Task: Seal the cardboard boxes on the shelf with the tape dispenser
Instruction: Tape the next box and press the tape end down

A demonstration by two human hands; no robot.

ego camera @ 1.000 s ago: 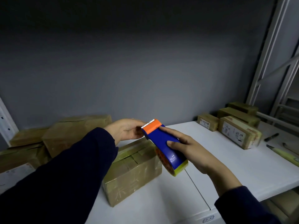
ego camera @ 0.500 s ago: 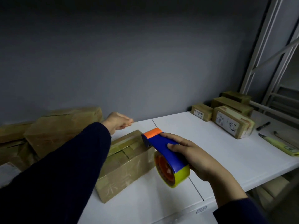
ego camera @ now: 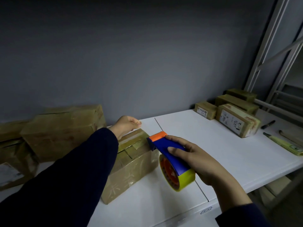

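A taped cardboard box lies on the white shelf in front of me. My right hand grips the blue handle of the tape dispenser, which has an orange blade end and a yellow tape roll. Its blade end sits at the box's right top edge. My left hand reaches over the box's far edge with curled fingers. It appears to pinch the tape end, and a pale strip of tape runs across the box top towards the dispenser.
A pile of larger cardboard boxes stands at the left against the grey wall. Several small labelled boxes sit at the back right. Further right lie a black marker and a yellow-green cutter, beside a metal rack frame.
My left hand left the dispenser's blade end and moved back over the box's far edge. My right hand lowered the dispenser to the box's right top edge.
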